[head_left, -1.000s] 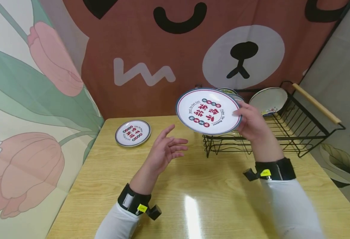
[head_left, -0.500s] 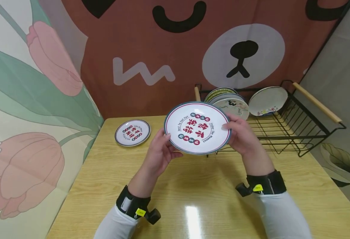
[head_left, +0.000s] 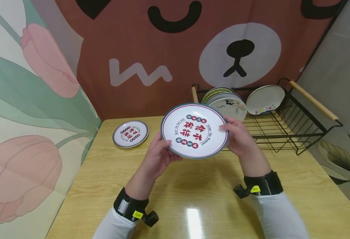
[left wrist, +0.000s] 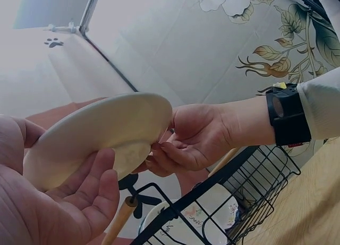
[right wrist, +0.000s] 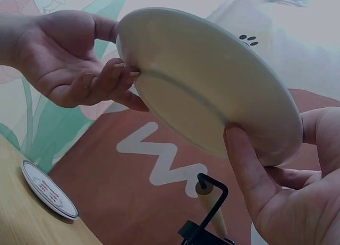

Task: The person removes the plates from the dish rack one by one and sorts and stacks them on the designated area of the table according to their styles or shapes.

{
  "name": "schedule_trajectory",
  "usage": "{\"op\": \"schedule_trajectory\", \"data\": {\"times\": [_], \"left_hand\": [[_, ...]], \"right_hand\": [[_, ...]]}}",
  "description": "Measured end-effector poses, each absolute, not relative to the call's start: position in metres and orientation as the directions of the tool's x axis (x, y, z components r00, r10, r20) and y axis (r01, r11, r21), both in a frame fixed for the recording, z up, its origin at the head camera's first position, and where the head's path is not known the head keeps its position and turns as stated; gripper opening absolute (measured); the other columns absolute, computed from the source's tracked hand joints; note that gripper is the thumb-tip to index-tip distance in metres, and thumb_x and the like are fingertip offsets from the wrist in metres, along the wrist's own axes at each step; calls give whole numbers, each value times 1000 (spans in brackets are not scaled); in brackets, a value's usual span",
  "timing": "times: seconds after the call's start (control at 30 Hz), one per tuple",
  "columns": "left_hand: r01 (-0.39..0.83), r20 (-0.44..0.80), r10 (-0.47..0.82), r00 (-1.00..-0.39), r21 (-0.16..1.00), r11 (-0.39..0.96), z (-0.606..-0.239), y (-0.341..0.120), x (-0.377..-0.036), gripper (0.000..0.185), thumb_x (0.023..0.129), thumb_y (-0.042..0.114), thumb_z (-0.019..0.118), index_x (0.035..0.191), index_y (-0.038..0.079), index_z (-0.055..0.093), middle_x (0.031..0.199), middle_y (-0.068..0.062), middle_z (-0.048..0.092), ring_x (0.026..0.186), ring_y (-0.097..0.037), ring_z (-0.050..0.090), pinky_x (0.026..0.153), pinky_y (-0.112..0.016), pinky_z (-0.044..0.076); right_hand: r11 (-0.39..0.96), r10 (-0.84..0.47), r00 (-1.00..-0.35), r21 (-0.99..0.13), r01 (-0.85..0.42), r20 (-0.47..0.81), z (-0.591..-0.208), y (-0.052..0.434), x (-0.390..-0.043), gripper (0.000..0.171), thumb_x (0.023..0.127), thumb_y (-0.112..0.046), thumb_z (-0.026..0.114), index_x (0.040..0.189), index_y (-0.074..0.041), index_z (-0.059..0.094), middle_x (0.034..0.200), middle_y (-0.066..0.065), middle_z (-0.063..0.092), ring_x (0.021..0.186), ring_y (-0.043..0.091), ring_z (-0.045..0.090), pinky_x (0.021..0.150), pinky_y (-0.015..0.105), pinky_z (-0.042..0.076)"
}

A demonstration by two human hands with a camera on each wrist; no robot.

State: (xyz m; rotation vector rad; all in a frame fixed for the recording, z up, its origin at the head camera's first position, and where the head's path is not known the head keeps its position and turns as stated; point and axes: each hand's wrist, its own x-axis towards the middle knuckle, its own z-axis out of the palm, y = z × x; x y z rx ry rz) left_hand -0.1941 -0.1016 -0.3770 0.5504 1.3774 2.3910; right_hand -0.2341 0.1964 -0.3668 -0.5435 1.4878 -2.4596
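Note:
A round white plate (head_left: 194, 131) with a blue-green rim and red characters is held above the table, its printed face tilted up toward the head camera. My left hand (head_left: 158, 154) pinches its left edge, thumb on top and fingers beneath. At the opposite edge my right hand (head_left: 240, 137) grips it the same way. Both wrist views show the plain underside of the plate (left wrist: 101, 131), with fingertips from each hand pressed against it near the foot ring. A similar printed plate (head_left: 130, 133) lies on the table to the left; its edge looks doubled, perhaps a stack.
A black wire dish rack (head_left: 282, 136) with wooden handles (head_left: 313, 99) stands at the back right. Several plates (head_left: 229, 108) lean upright in its left part, and a white flowered plate (head_left: 265, 99) leans farther right. The wooden table (head_left: 163, 205) meets a patterned cloth wall behind.
My right hand has brought the plate left and down, away from the rack. My left hand, loose beside it a second ago, has taken its left edge. The last half second shows little movement.

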Motion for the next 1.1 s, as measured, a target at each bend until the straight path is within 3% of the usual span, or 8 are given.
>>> {"op": "schedule_trajectory", "data": {"times": [0.5,0.67,0.8,0.93,1.1], "left_hand": [[-120,186,499,-846,847,-518,-376,-104,-192,68,102,8,37,164,23,17,125,-3,74,87,-16,78,75,-33,63],[-104,192,465,-864,836,-538,-375,-107,-196,72,100,6,38,164,29,16,127,-3,72,85,-17,78,74,-34,63],[-85,183,419,-889,834,-545,-374,-113,-199,72,100,7,39,163,33,18,124,-2,74,83,-16,77,73,-34,62],[-68,191,392,-900,828,-557,-373,-119,-204,70,101,8,39,162,34,19,124,-2,75,86,-16,77,73,-33,61],[-42,188,335,-923,818,-574,-373,-130,-212,65,102,9,39,161,33,24,122,-1,75,86,-15,77,73,-32,60]], "right_hand": [[-557,-403,-880,-830,17,252,-369,196,-231,35,111,-13,40,137,-3,62,110,11,78,86,16,78,71,26,62],[-572,-411,-859,-820,-16,304,-369,191,-231,37,112,-17,37,130,-4,67,101,6,78,84,14,76,73,26,62],[-616,-459,-816,-788,7,351,-369,183,-231,39,113,-17,34,127,-4,68,103,7,78,89,17,77,77,30,63],[-640,-500,-786,-766,53,364,-370,174,-230,41,113,-16,32,133,-2,64,111,9,77,96,22,77,83,36,64],[-637,-518,-794,-763,109,319,-368,156,-229,41,112,-15,34,145,0,52,115,11,75,97,26,77,82,37,64]]}}
